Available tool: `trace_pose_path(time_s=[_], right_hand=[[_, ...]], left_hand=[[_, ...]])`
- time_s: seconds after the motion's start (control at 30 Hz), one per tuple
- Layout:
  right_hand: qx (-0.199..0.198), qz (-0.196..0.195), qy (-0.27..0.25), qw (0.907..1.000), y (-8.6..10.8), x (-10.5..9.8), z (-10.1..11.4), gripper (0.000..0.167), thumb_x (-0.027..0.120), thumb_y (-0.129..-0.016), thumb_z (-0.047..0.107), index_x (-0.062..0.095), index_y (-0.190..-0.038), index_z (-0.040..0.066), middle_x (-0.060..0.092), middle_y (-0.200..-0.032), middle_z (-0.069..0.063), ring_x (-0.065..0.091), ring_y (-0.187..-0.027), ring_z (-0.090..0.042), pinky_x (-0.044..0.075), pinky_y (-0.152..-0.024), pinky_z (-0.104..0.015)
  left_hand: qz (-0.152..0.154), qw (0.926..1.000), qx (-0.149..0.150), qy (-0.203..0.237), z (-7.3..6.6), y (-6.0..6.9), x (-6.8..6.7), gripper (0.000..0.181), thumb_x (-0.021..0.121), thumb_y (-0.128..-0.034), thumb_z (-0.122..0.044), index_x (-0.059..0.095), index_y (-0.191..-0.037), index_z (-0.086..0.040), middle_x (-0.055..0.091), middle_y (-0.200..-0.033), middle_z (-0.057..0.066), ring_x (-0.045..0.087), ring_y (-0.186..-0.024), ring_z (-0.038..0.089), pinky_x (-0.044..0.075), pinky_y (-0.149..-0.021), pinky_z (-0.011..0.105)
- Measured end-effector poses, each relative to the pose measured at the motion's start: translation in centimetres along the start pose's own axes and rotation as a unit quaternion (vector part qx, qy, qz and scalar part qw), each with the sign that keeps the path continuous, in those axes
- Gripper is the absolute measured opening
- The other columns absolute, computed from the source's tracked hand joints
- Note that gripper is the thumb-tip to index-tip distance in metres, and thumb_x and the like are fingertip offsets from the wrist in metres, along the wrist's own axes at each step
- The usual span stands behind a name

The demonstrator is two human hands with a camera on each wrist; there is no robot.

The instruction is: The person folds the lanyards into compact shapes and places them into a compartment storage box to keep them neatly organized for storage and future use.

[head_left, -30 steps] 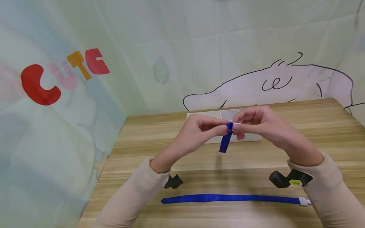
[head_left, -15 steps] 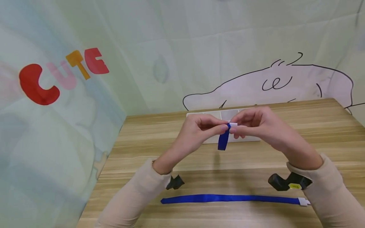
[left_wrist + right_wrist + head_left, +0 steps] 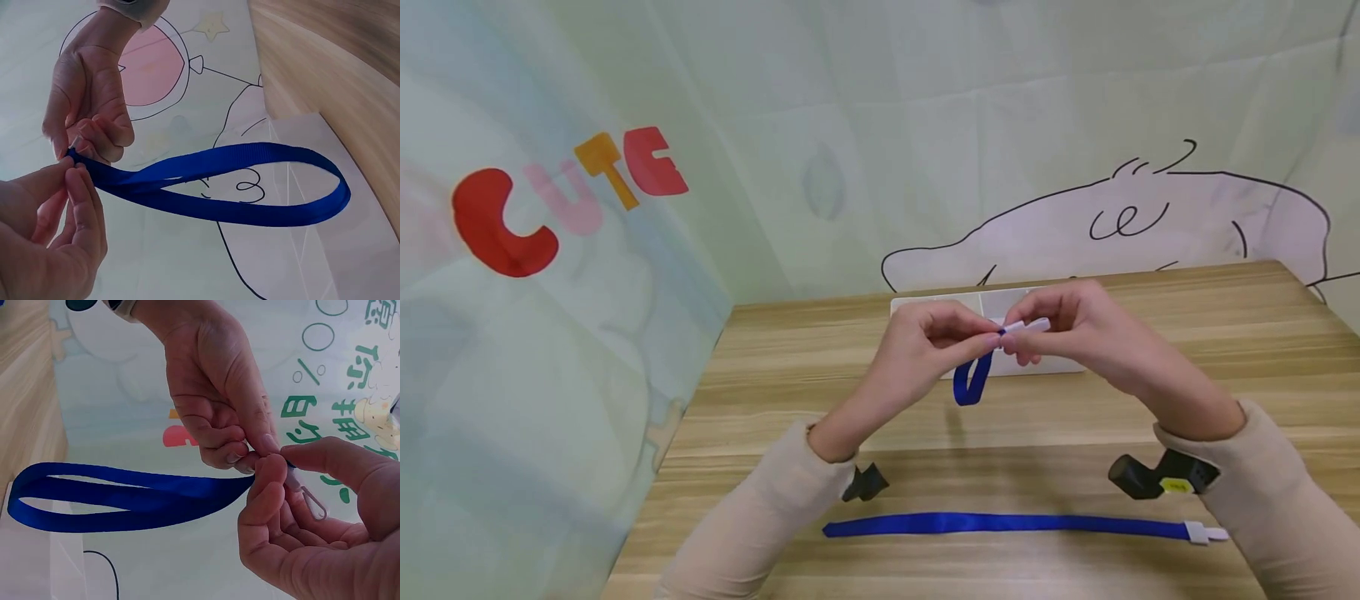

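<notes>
Over the white divided tray, both hands hold a blue lanyard in the air. My left hand pinches its strap close to the white end fitting, between thumb and fingers. The right hand pinches that fitting, and the fingertips of the two hands meet. A white clip sticks out rightward past the right fingers; its looped tip shows in the right wrist view. Below the hands the strap hangs in a long loop, seen whole in the left wrist view. Fingers cover the join of strap and fitting.
Nearer the front of the wooden table, a second blue lanyard lies straight across, its white clip at the right end. Behind the hands sits the white divided tray. Printed cloth hangs behind and at the left.
The lanyard's hanging part has swung left and turned, so its loop now shows open. More of the white clip now shows beyond the right fingers. Both hands have shifted only slightly.
</notes>
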State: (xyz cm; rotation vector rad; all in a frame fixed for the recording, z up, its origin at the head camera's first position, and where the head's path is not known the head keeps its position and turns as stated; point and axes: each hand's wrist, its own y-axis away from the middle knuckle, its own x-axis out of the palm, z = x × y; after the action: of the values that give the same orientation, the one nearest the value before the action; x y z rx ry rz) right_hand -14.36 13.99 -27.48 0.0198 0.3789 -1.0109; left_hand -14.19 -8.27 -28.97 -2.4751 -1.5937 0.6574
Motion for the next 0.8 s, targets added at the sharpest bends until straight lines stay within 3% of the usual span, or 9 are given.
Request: trace_pose_path(time_s=[0.2,0.37,0.6,0.8], right_hand=[[-0.001,0.006,0.013,0.9999,-0.2,-0.4,-0.5,0.013,0.069,-0.095,0.009,0.067,-0.097,-0.004,0.064,-0.077,-0.014,0.062,-0.072,-0.026,0.057,-0.075,-0.034],[-0.004,0.011,0.020,0.9997,-0.3,-0.8,-1.0,0.013,0.068,-0.096,0.009,0.066,-0.096,-0.004,0.061,-0.075,-0.012,0.060,-0.071,-0.027,0.054,-0.073,-0.033],[0.002,0.013,-0.021,0.9997,0.0,-1.2,-1.1,0.013,0.066,-0.097,0.007,0.066,-0.098,-0.006,0.061,-0.077,-0.012,0.060,-0.075,-0.026,0.053,-0.076,-0.032],[-0.003,0.016,-0.048,0.9987,0.3,-1.5,-0.9,0.007,0.064,-0.097,0.004,0.067,-0.097,-0.002,0.063,-0.078,-0.011,0.061,-0.073,-0.024,0.053,-0.076,-0.032]], left_hand=[[-0.003,0.9999,-0.009,-0.007,0.6,0.0,0.4,0.017,0.076,-0.0890,-0.009,0.075,-0.105,-0.003,0.074,-0.099,0.003,0.070,-0.086,0.014,0.059,-0.079,0.032],[0.001,0.9999,0.000,-0.014,1.6,0.3,0.9,0.031,0.083,-0.0830,-0.013,0.073,-0.112,-0.007,0.072,-0.103,-0.001,0.066,-0.090,0.014,0.058,-0.083,0.033],[0.003,0.9951,0.030,-0.094,2.9,0.7,1.6,0.053,0.090,-0.0754,-0.018,0.063,-0.121,-0.015,0.068,-0.109,-0.005,0.063,-0.099,0.011,0.055,-0.083,0.028],[0.031,0.9877,0.015,-0.152,3.9,0.7,1.9,0.051,0.088,-0.0788,-0.019,0.061,-0.123,-0.012,0.069,-0.114,-0.002,0.061,-0.107,0.013,0.052,-0.088,0.026]])
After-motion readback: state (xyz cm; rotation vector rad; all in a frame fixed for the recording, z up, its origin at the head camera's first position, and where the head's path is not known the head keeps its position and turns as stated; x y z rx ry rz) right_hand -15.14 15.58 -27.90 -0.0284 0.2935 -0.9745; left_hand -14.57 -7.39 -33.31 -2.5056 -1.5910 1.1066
